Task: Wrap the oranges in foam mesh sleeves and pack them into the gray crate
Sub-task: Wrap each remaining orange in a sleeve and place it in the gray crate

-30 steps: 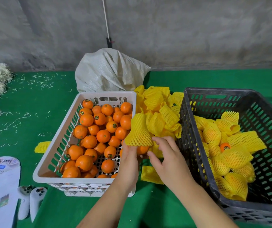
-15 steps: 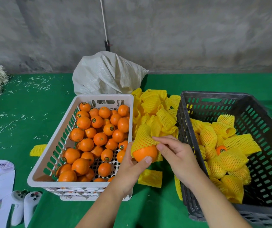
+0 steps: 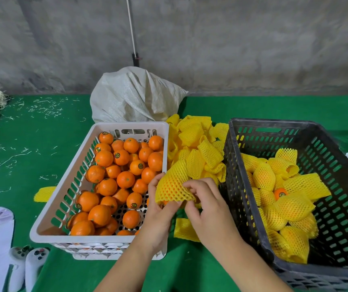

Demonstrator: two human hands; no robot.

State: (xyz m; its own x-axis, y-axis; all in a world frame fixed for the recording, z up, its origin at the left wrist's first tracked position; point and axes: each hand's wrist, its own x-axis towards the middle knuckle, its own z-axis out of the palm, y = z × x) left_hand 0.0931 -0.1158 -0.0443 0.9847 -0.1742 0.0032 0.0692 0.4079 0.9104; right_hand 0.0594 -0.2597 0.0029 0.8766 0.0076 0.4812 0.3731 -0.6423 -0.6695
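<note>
So from my remote feed: both hands are on one round orange inside a yellow foam mesh sleeve (image 3: 174,186), held just above the green felt-covered table (image 3: 48,131), between the two crates. My left hand (image 3: 158,209) cups it from below, fingers curled around its 9 o'clock side. My right hand (image 3: 206,209) pinches the sleeve's lower edge at about 4 o'clock. The white slotted plastic crate of bare oranges (image 3: 63,197) sits at 9 o'clock, the gray slotted plastic crate (image 3: 232,186) holding wrapped oranges at 3 o'clock. A loose pile of empty yellow sleeves (image 3: 196,144) lies at 12, just beyond the hands.
</note>
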